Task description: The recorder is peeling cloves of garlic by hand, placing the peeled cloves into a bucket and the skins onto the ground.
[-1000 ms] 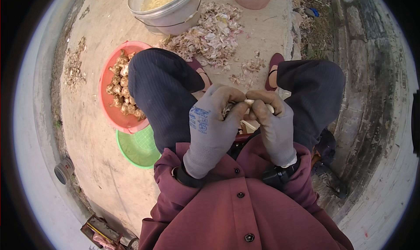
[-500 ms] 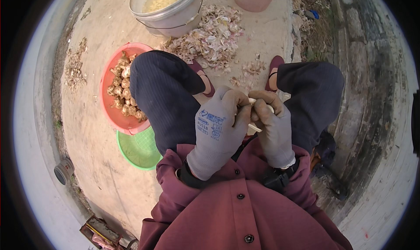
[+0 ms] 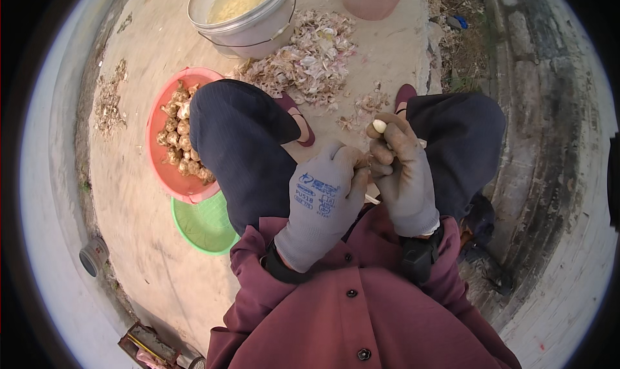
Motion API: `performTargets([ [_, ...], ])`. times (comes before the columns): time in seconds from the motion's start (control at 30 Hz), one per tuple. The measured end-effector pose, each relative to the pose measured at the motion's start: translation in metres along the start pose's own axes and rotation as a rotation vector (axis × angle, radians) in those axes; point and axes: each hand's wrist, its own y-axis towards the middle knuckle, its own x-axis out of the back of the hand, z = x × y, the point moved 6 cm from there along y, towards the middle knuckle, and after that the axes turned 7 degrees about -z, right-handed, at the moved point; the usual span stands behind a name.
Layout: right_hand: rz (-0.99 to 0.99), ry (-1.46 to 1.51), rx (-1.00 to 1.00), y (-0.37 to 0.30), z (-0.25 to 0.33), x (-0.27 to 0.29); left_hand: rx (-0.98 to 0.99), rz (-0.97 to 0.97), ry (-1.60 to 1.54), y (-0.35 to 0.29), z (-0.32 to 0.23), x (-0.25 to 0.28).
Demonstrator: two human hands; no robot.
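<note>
A pale, peeled garlic clove (image 3: 380, 126) is pinched at the fingertips of my right hand (image 3: 408, 175), which wears a grey glove with brown-stained fingers. My left hand (image 3: 329, 191), in a matching glove with blue print on its back, is closed, fingertips pressed together beside the right hand's lower fingers. Whatever it holds is hidden. Something thin and whitish (image 3: 372, 192) shows between the hands; its kind cannot be made out. By my left knee, a red basin (image 3: 157, 146) contains several unpeeled garlic bulbs (image 3: 183, 127).
A white bucket (image 3: 248, 36) with pale cloves in liquid stands ahead, next to a heap of garlic skins (image 3: 316, 56). Beyond it is a pink bucket (image 3: 374, 0). A green basket (image 3: 205, 227) sits partly under the basin. At far left lies a small can (image 3: 95, 256).
My right hand's fingers have lifted away from the left hand, bringing the garlic clove up and forward into plain view. My left hand remains in nearly the same place, fingers closed.
</note>
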Motion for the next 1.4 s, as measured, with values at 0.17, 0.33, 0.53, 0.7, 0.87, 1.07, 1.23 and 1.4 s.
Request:
performTargets([
  [0.17, 0.000, 0.177, -0.032, 0.012, -0.006, 0.016, 0.107, -0.089, -0.117, 0.000, 0.016, 0.005],
  [0.33, -0.020, 0.418, -0.140, 0.016, -0.020, 0.031, 0.604, -0.117, -0.567, 0.002, 0.044, -0.002],
  [0.53, -0.315, 0.246, -0.149, 0.023, -0.009, 0.030, 0.890, -0.137, -0.935, -0.005, 0.061, -0.010],
  [0.7, 0.019, -0.071, 0.614, 0.030, 0.110, -0.076, 0.954, -0.147, -0.986, -0.008, 0.074, -0.019],
  [0.87, 0.088, -0.800, 1.423, 0.091, 0.158, -0.212, 0.867, -0.249, -0.973, 0.004, 0.077, -0.012],
  [1.07, 0.137, -0.864, 0.935, 0.105, 0.118, -0.172, 0.691, -0.332, -0.931, 0.018, 0.065, 0.017],
  [1.23, 0.035, -0.999, 0.398, 0.042, 0.034, -0.073, 0.539, -0.327, -0.672, 0.021, 0.054, 0.020],
  [1.4, 0.076, -0.874, 0.325, 0.010, 0.017, -0.039, 0.328, -0.399, -0.577, 0.018, 0.036, 0.013],
])
